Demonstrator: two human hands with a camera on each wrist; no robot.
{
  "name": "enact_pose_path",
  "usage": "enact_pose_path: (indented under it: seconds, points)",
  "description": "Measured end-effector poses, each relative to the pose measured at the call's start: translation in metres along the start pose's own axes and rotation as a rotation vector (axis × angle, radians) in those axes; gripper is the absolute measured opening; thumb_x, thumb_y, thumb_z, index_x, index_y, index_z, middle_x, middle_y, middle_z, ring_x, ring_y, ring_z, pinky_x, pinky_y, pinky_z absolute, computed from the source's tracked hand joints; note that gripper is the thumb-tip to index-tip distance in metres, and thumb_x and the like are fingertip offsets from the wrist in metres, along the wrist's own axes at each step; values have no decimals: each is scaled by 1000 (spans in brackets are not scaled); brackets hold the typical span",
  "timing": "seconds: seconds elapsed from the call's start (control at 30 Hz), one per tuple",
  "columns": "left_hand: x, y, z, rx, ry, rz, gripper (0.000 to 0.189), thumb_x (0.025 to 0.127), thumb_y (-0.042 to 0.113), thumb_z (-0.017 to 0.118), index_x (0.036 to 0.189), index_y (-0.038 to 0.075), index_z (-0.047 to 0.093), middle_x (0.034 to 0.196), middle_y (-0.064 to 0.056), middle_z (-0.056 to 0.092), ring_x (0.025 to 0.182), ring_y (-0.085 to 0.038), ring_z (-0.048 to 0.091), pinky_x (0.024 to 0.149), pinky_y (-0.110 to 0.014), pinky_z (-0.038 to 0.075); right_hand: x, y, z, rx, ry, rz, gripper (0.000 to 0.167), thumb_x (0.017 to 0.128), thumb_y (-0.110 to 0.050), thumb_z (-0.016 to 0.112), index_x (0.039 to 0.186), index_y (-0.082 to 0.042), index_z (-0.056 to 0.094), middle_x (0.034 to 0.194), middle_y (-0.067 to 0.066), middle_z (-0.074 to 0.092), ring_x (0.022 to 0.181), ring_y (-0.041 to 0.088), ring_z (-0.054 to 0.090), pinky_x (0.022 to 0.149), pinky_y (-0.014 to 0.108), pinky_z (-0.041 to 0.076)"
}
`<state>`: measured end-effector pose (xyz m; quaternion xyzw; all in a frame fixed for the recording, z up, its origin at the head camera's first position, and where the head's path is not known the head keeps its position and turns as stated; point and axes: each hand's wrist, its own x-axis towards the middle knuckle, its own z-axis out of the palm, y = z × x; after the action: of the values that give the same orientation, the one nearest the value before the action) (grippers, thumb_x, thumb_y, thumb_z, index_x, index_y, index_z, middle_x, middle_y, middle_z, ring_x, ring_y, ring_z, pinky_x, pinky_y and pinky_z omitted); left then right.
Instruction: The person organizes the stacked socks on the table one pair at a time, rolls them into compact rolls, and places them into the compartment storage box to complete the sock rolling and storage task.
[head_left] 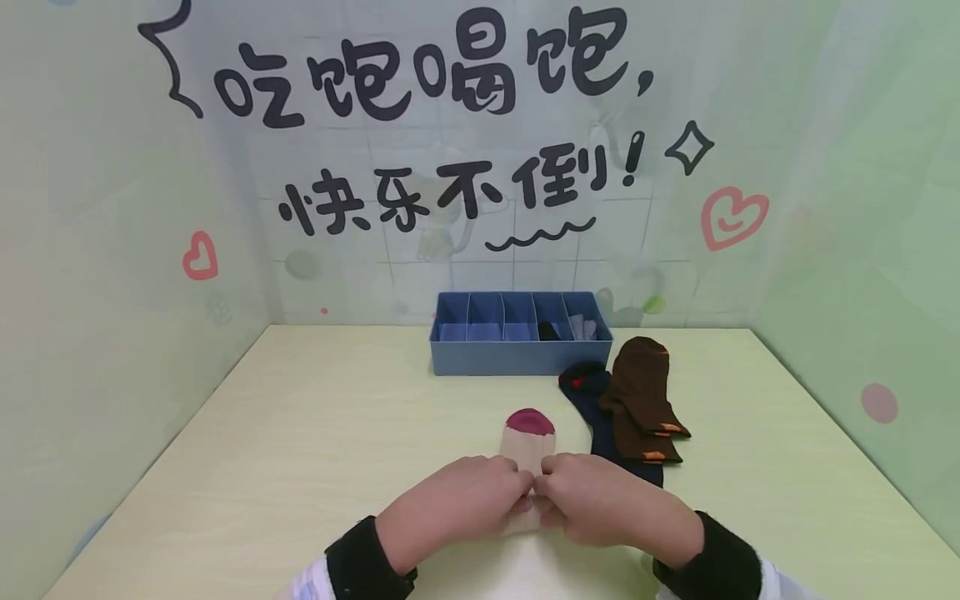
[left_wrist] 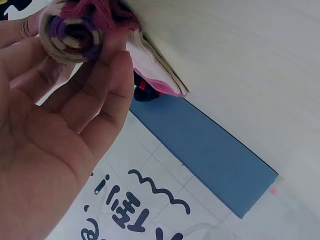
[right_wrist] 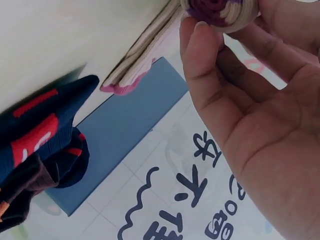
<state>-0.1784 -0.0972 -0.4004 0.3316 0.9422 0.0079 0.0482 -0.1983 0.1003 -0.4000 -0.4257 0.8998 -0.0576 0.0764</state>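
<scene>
A pair of cream socks (head_left: pixel 528 450) with magenta toes lies flat on the table, one on the other, toes pointing away from me. The near end is wound into a tight roll (left_wrist: pixel 75 37), and its purple, cream and magenta spiral shows in both wrist views. At one end of that roll my left hand (head_left: pixel 468 498) holds it between fingers and thumb. My right hand (head_left: pixel 603 504) pinches the other end, the two hands meeting over the socks in the head view. Part of the roll is hidden behind the hands.
A blue divided box (head_left: pixel 517 358) stands at the back; its two right compartments hold a dark item (head_left: pixel 549 331) and pale folded ones (head_left: pixel 583 327). Right of the cream socks lie navy socks (head_left: pixel 600 421) with red details, partly under brown socks (head_left: pixel 641 383) with orange marks.
</scene>
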Motion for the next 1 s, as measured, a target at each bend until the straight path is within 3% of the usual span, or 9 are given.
enact_pose_path:
  seconds: [0.1,0.23,0.47,0.67,0.83,0.93,1.0]
  points:
    - [-2,-1,0,54,-10,20,28,100,45,73,110,19,72,83,4,61,64,-8,50,66,-22,47,1,-1,1,28,-18,36,13,92,-17,82,104,-13,76,77,-7,51,67,8,45,64,21,42]
    - [-3,-2,1,125,4,44,41,91,51,82,115,19,74,93,4,61,74,-6,49,67,-21,48,3,-1,1,60,-34,77,10,94,-14,79,102,-12,76,78,-6,53,68,9,47,66,21,44]
    - [-3,-2,0,164,73,68,15,95,31,81,101,18,79,81,5,55,68,-7,41,61,-20,38,6,0,1,104,-39,106,9,95,-13,79,102,-10,75,77,-5,56,68,11,48,67,21,46]
    - [-3,-3,-1,154,70,75,10,95,26,82,96,17,79,76,5,53,64,-7,40,60,-19,36,8,0,-2,201,-57,188,17,94,-13,80,100,-14,64,78,-5,61,70,11,54,69,22,51]
    - [-1,-4,0,154,46,69,5,96,20,79,94,16,76,75,5,52,64,-8,39,61,-20,36,5,-5,-2,65,-35,156,14,96,-20,78,104,-16,67,79,-3,62,68,10,52,65,23,48]
    - [-1,-4,0,134,21,73,7,96,19,78,91,17,73,73,5,49,64,-8,37,62,-20,35,0,-8,-2,-56,11,84,15,97,-26,77,105,-16,71,83,-2,62,70,8,50,64,22,46]
    - [-1,-5,0,60,-16,64,13,97,18,75,86,17,70,70,5,46,62,-8,36,61,-20,34,-2,-9,-2,-98,26,43,18,96,-31,79,105,-17,73,84,-3,61,71,7,48,62,22,44]
